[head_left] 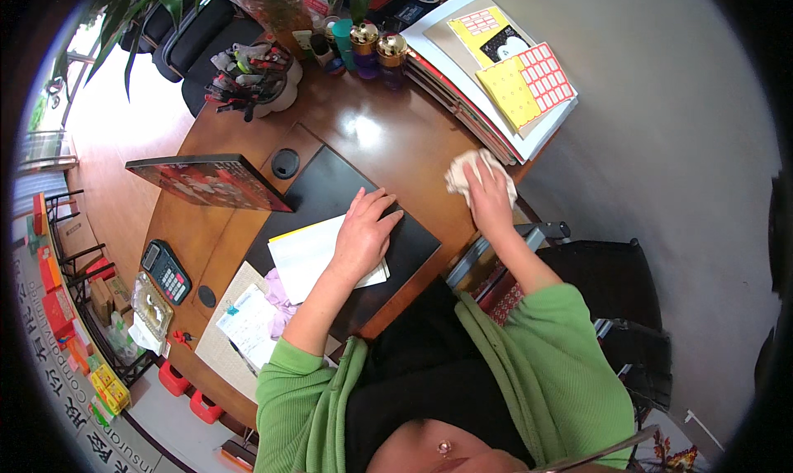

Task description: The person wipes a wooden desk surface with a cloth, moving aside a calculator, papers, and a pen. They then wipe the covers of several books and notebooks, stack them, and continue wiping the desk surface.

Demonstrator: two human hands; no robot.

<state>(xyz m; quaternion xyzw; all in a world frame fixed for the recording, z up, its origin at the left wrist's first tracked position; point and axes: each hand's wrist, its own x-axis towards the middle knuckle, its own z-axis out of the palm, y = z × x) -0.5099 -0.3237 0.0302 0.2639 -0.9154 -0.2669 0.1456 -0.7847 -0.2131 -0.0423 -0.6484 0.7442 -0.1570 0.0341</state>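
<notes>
My right hand [491, 201] presses a crumpled off-white cloth [460, 174] onto the wooden desk [421, 157], close to the desk's edge and the foot of a tall stack of folders. My left hand [364, 236] lies palm down with its fingers spread, holding nothing. It rests across a pile of white paper [306, 250] and the black desk pad [328, 182]. A lilac cloth [282, 306] is bunched beside the paper, next to a sheet with handwriting [248, 318].
A framed picture [210, 178] stands beyond the pad, near a pot of pens [282, 95]. Gold-capped bottles [391, 50] flank the stack of folders [458, 110]. A calculator [166, 271] and red-handled scissors [183, 338] lie left. A black chair [610, 281] stands at right.
</notes>
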